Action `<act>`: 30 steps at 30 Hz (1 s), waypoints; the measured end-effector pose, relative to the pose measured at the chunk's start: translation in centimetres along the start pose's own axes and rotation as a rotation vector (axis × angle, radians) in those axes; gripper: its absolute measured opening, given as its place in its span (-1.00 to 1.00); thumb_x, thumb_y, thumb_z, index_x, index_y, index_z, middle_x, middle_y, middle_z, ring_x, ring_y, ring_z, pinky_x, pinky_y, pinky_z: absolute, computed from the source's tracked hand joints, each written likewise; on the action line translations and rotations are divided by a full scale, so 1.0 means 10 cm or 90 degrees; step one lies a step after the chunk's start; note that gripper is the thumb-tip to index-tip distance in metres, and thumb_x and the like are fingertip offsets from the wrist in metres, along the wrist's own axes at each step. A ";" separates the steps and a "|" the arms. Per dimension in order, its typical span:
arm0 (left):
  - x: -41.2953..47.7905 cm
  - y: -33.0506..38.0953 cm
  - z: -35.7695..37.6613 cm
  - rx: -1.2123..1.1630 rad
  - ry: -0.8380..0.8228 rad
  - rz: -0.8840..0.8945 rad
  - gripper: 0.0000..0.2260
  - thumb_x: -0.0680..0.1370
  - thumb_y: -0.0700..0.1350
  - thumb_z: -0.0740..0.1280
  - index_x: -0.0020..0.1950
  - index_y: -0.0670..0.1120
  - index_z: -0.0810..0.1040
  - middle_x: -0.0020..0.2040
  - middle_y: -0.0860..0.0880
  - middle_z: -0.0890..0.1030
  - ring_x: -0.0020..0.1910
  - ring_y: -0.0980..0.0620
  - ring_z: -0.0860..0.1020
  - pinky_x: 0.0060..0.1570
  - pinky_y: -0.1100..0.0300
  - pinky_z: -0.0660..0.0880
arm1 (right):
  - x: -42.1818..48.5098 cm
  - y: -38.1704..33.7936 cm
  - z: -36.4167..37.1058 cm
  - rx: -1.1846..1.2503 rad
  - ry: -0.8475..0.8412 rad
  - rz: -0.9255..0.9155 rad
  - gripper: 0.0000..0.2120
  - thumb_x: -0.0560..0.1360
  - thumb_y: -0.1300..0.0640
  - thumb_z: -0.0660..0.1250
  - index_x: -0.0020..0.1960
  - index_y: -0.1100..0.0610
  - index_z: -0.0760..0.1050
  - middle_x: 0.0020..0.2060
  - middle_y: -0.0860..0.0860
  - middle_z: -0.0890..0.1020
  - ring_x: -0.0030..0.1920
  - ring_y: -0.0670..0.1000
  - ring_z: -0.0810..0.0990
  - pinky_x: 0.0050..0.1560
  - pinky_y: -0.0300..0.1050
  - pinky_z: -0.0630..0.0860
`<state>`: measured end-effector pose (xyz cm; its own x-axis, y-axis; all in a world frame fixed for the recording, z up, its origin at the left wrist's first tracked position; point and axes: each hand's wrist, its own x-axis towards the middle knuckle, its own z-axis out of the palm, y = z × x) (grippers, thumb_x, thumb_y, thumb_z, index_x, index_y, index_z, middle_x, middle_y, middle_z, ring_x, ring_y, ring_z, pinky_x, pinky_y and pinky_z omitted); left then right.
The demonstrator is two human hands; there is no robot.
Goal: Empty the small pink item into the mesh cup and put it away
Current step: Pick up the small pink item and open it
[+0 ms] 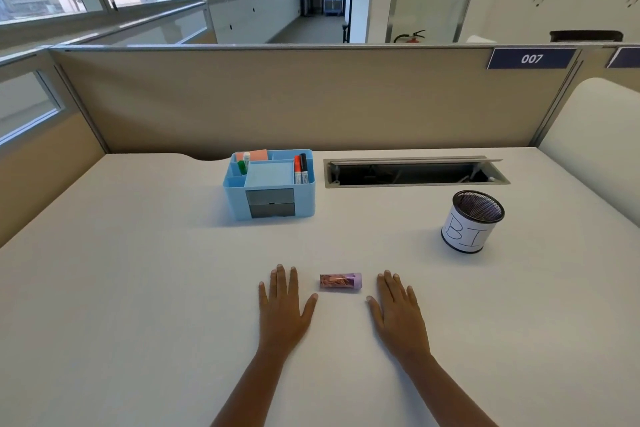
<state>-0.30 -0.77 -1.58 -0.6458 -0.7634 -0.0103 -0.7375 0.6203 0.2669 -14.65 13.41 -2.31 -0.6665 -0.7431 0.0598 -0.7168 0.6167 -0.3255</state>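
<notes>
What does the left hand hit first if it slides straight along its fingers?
Probably the blue desk organizer. The left hand lies flat, fingers pointing away up the white desk; bare desk lies between. The pink container sits off to its side.

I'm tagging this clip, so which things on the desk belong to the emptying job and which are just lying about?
Belongs to the job:
- small pink-capped clear tube, lying between the hands
- black mesh cup with white paper label
- left hand, right hand, flat on the desk

Just lying about:
- markers
- green glue stick
- open cable tray
- blue plastic desk organiser, unless the tube gets stored there
</notes>
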 end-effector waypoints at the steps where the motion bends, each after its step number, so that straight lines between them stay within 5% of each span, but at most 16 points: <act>1: 0.02 0.02 0.00 -0.002 -0.009 0.012 -0.23 0.38 0.33 -0.42 0.48 -0.06 -0.13 0.54 -0.14 -0.07 0.52 -0.08 -0.08 0.49 -0.03 -0.14 | 0.00 0.00 0.00 0.001 -0.002 0.002 -0.32 0.50 -0.22 -0.29 0.47 0.14 0.06 0.50 0.07 0.13 0.51 0.05 0.06 0.51 -0.05 -0.05; 4: 0.06 0.09 0.04 -0.030 -0.022 0.063 -0.43 0.57 0.16 0.01 0.48 -0.02 -0.13 0.54 -0.10 -0.06 0.52 -0.03 -0.05 0.49 0.04 -0.11 | -0.01 0.01 0.00 0.015 -0.004 0.004 -0.49 0.58 -0.07 -0.06 0.47 0.13 0.08 0.51 0.05 0.13 0.51 0.02 0.06 0.51 -0.07 -0.06; 8: 0.10 0.24 0.04 -0.100 0.017 0.121 -0.48 0.56 0.09 0.16 0.46 0.00 0.09 0.50 -0.03 0.19 0.47 0.03 0.15 0.45 0.16 0.08 | -0.03 -0.01 -0.03 0.070 0.022 0.001 -0.56 0.58 0.05 0.09 0.42 0.15 0.22 0.47 0.09 0.23 0.49 0.06 0.14 0.50 -0.05 0.01; 13: 0.14 0.36 -0.02 -0.090 0.048 0.157 -0.67 0.56 -0.06 0.19 0.32 -0.07 0.35 0.28 -0.09 0.45 0.25 -0.05 0.39 0.22 0.15 0.35 | -0.07 -0.01 -0.08 0.153 0.000 -0.002 -0.63 0.60 0.12 0.07 0.38 0.14 0.29 0.46 0.05 0.25 0.48 -0.01 0.14 0.49 -0.13 0.01; 17: 0.16 0.41 -0.06 -0.070 0.049 0.172 -0.75 0.55 -0.07 0.19 0.19 -0.10 0.45 0.14 -0.08 0.53 0.13 -0.06 0.42 0.11 0.14 0.36 | -0.13 -0.08 -0.12 0.289 0.007 0.032 -0.67 0.59 0.18 0.09 0.33 0.21 0.36 0.42 0.10 0.33 0.46 0.03 0.21 0.47 -0.13 0.09; 20: 0.07 0.48 -0.04 -0.257 0.063 0.105 -0.80 0.52 -0.12 0.28 0.12 -0.11 0.51 0.07 -0.08 0.57 0.06 -0.07 0.46 0.06 0.14 0.41 | -0.17 -0.19 -0.14 0.435 0.027 0.103 -0.68 0.58 0.18 0.12 0.30 0.23 0.39 0.36 0.09 0.40 0.41 0.03 0.29 0.40 -0.16 0.19; 24: -0.10 0.64 -0.03 -0.567 -0.017 0.003 -0.87 0.51 -0.12 0.32 0.02 -0.10 0.58 -0.10 -0.03 0.62 -0.15 0.01 0.53 -0.24 0.45 0.40 | -0.11 -0.33 -0.23 0.630 0.026 0.156 -0.74 0.58 0.12 0.13 0.21 0.13 0.46 0.10 -0.01 0.56 0.21 0.04 0.50 0.16 -0.23 0.34; 30: -0.20 0.70 -0.01 -0.605 -0.093 0.033 -0.85 0.54 -0.11 0.27 0.06 -0.10 0.56 -0.10 -0.03 0.63 -0.17 0.06 0.56 -0.10 0.30 0.47 | -0.03 -0.41 -0.32 0.799 0.031 0.201 -0.86 0.55 0.14 0.20 0.06 0.13 0.48 -0.26 0.00 0.61 -0.20 -0.01 0.61 -0.03 -0.04 0.56</act>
<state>-4.21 5.10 0.39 -0.7386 -0.6694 -0.0799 -0.2811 0.1979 0.9391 -12.15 11.98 2.01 -0.7962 -0.5844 -0.1564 0.1354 0.0799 -0.9876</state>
